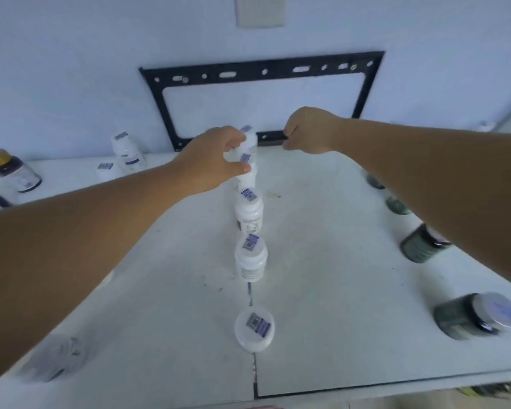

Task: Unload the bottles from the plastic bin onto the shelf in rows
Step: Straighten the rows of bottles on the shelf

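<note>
Currently, the left hand is pinching a white bottle at the far end of the centre row on the shelf. The right hand is hovering just to its right, fingers curled, holding nothing visible.

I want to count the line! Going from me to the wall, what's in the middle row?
The nearest white bottle → second white bottle → third white bottle → far bottle gripped by the left hand → black wall frame.
</note>
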Tool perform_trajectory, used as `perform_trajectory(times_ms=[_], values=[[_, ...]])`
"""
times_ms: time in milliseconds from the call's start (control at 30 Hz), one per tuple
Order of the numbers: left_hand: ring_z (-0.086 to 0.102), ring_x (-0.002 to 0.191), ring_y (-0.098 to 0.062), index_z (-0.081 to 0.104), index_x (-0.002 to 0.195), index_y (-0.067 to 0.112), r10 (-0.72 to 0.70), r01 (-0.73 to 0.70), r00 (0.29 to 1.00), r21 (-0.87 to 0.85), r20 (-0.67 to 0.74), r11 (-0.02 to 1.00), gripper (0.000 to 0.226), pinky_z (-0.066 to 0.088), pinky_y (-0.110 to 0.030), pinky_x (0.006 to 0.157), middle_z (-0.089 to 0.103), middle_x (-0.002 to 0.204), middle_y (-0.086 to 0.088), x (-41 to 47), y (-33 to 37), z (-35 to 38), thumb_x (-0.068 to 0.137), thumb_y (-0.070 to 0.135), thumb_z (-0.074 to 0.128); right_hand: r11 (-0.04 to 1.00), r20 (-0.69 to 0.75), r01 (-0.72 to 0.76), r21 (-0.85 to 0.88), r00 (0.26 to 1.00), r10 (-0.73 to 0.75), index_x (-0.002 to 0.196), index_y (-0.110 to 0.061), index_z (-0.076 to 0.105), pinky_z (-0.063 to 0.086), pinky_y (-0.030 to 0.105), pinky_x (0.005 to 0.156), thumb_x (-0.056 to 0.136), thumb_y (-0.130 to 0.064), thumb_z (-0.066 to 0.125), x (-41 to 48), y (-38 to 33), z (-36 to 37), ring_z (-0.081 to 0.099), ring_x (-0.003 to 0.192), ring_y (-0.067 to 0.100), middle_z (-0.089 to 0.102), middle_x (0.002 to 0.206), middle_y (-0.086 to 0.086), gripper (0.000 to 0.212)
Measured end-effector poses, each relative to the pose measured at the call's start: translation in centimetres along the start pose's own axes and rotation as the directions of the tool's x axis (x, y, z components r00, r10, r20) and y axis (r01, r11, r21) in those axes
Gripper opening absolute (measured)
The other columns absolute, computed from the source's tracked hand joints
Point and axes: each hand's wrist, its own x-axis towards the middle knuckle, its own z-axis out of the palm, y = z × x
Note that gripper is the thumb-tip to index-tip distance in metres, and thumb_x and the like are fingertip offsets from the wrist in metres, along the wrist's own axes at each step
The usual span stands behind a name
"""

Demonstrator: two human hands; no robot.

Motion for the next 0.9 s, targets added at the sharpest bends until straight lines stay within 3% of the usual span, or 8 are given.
perform_trajectory(times_ms=[100,233,300,433,567,700,833,900], values=[[0.057,0.114,-0.009,0.059,0.129,0.025,0.117,-0.117,0.993,0.036,0.000,0.993,0.048,0.045,-0.032,0.098,0.060,0.126,0.007,-0.7,3.7,-0.6,0.085,0.036,0.074,0.999,-0.042,-0.018,-0.026,0.999,0.017,0.107,0.010,0.064,0.053,0.045,0.091,0.091,-0.029,0.063,-4.5,2.1,-3.3,0.063,0.107,0.041,0.066,0.113,0.023,0.042],[0.055,0.107,0.001,0.062,0.122,0.031,0.241,-0.243,0.968,0.032,0.065,0.969,0.040,0.041,-0.020,0.089,0.060,0.120,0.016,-2.7,9.1,0.1,0.085,0.041,0.073,0.997,-0.089,-0.063,-0.053,0.994,0.059,0.072,-0.019,0.064,0.044,0.028,0.064,0.086,-0.033,0.065,-10.6,5.5,-6.7,0.057,0.079,0.024,0.060,0.078,-0.007,0.020],[0.056,0.105,0.003,0.062,0.120,0.033,0.270,-0.274,0.958,0.022,0.100,0.962,0.040,0.039,-0.012,0.084,0.060,0.117,0.019,-3.6,11.6,1.2,0.083,0.043,0.074,0.997,-0.110,-0.073,-0.033,0.992,0.069,0.091,-0.010,0.073,0.051,0.030,0.073,0.085,-0.033,0.067,-12.7,7.7,-7.5,0.063,0.087,0.026,0.069,0.094,0.001,0.024],[0.057,0.104,0.007,0.060,0.122,0.036,0.271,-0.278,0.937,0.002,0.220,0.961,0.046,0.046,-0.017,0.088,0.059,0.110,0.025,-4.5,15.6,4.8,0.080,0.049,0.075,0.994,-0.084,-0.095,-0.061,0.992,0.090,0.101,-0.012,0.072,0.046,0.020,0.060,0.086,-0.035,0.069,-15.7,12.5,-8.0,0.063,0.078,0.012,0.071,0.103,0.000,0.027],[0.057,0.105,0.005,0.057,0.124,0.037,0.204,-0.219,0.934,0.020,0.295,0.976,0.051,0.048,-0.021,0.089,0.059,0.115,0.023,-3.5,18.5,8.5,0.079,0.051,0.075,0.993,-0.075,-0.118,0.017,0.990,0.119,0.117,-0.016,0.066,0.044,0.028,0.078,0.087,-0.033,0.070,-17.1,17.9,-7.0,0.061,0.096,0.019,0.067,0.117,0.000,0.035],[0.060,0.106,-0.003,0.058,0.124,0.032,0.089,-0.090,0.977,-0.002,0.193,0.996,0.045,0.047,-0.024,0.086,0.062,0.117,0.017,-0.7,20.8,11.7,0.084,0.043,0.074,0.974,0.007,-0.125,0.189,0.992,0.126,0.130,-0.017,0.055,0.052,0.031,0.087,0.085,-0.036,0.074,-17.5,22.1,-4.2,0.062,0.107,0.020,0.063,0.126,0.001,0.052],[0.058,0.104,-0.007,0.052,0.132,0.028,-0.074,0.079,0.993,-0.048,0.091,0.996,0.049,0.045,-0.024,0.074,0.057,0.121,0.012,1.9,21.2,14.5,0.088,0.040,0.070,0.918,0.084,-0.119,0.379,0.992,0.095,0.137,-0.020,0.046,0.050,0.022,0.066,0.081,-0.038,0.078,-16.8,24.0,-0.5,0.062,0.103,0.020,0.058,0.129,0.000,0.067],[0.057,0.103,-0.008,0.050,0.135,0.026,-0.124,0.129,0.989,-0.056,0.082,0.990,0.052,0.044,-0.022,0.069,0.056,0.124,0.010,2.7,20.8,15.6,0.089,0.039,0.070,0.901,0.088,-0.100,0.423,0.994,0.069,0.138,-0.023,0.043,0.051,0.025,0.069,0.078,-0.039,0.080,-16.2,24.0,1.1,0.061,0.105,0.020,0.056,0.128,-0.002,0.072]])
